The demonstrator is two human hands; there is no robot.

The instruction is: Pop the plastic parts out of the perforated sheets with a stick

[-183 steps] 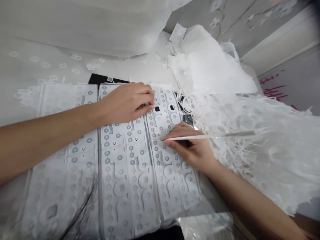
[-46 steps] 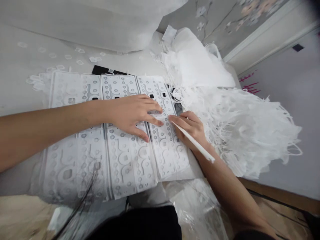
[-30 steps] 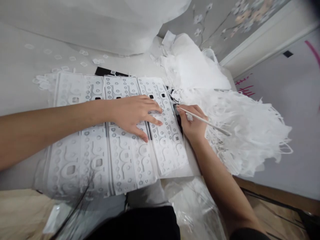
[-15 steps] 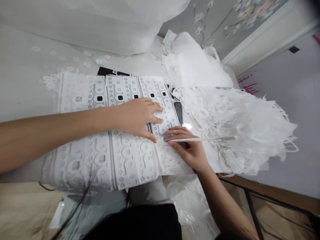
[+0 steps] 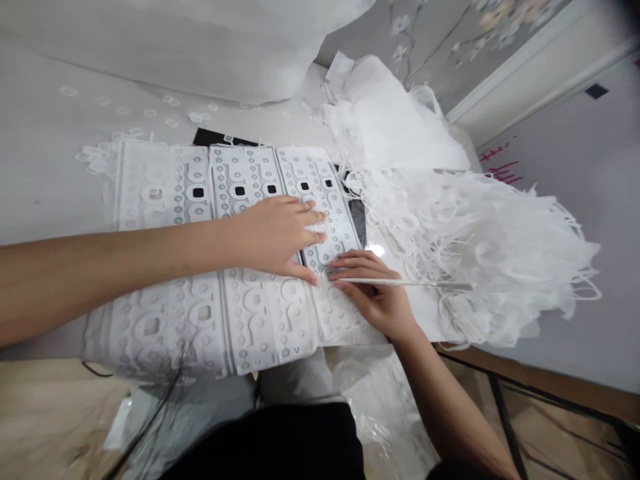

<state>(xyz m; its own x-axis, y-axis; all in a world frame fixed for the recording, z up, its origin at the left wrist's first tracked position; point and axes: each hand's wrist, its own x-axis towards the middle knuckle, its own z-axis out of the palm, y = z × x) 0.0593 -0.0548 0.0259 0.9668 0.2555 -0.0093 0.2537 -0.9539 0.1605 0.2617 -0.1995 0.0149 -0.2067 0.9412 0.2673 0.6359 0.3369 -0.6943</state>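
Note:
A white die-cut sheet [image 5: 165,293] with rings, curved tabs and square holes lies flat across the table. My left hand [image 5: 280,233] rests palm down on its right part, fingers stretched out and pressing it flat. Just to the right, my right hand [image 5: 373,293] pinches a thin white pointed stick [image 5: 415,283]. The stick lies nearly level, its tip at the sheet close to my left fingertips and its shaft pointing right over the scrap.
A big heap of peeled white scrap strips [image 5: 475,247] fills the right of the table. White fabric [image 5: 200,47] lies at the back. Small loose cut pieces [image 5: 170,120] dot the far left surface. A dark mat [image 5: 220,139] shows under the sheet.
My right hand came from the sheet's right edge down to just below my left fingertips and turned the stick level. My left hand stayed pressed on the sheet.

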